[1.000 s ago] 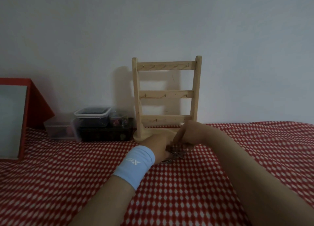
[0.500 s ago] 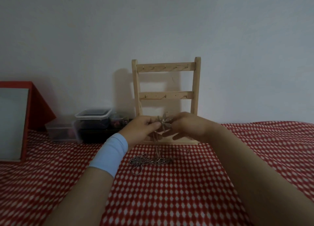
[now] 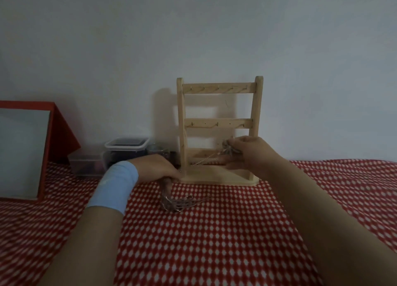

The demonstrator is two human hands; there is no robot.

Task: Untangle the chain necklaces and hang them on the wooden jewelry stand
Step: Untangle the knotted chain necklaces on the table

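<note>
The wooden jewelry stand [image 3: 219, 131] stands upright against the wall, with three hook bars and nothing hanging on them. My right hand [image 3: 251, 154] pinches a silver knot of chain [image 3: 228, 149] in front of the stand's lowest bar. A thin chain strand [image 3: 204, 160] runs taut from that knot down-left to my left hand [image 3: 159, 167], which grips it low beside the stand's base. Below my left hand a blurred bundle of tangled chain [image 3: 180, 204] hangs down to the red checked cloth [image 3: 214, 242]. A light blue wristband covers my left wrist.
Clear plastic containers [image 3: 126, 150] with small dark items stand to the left of the stand by the wall. A red-framed mirror [image 3: 23, 152] leans at the far left. The wall is directly behind the stand.
My hands have pulled apart: the left went down and left with the chain, the right moved right and stayed raised. The chain pile shifted left and now blurs under my left hand.
</note>
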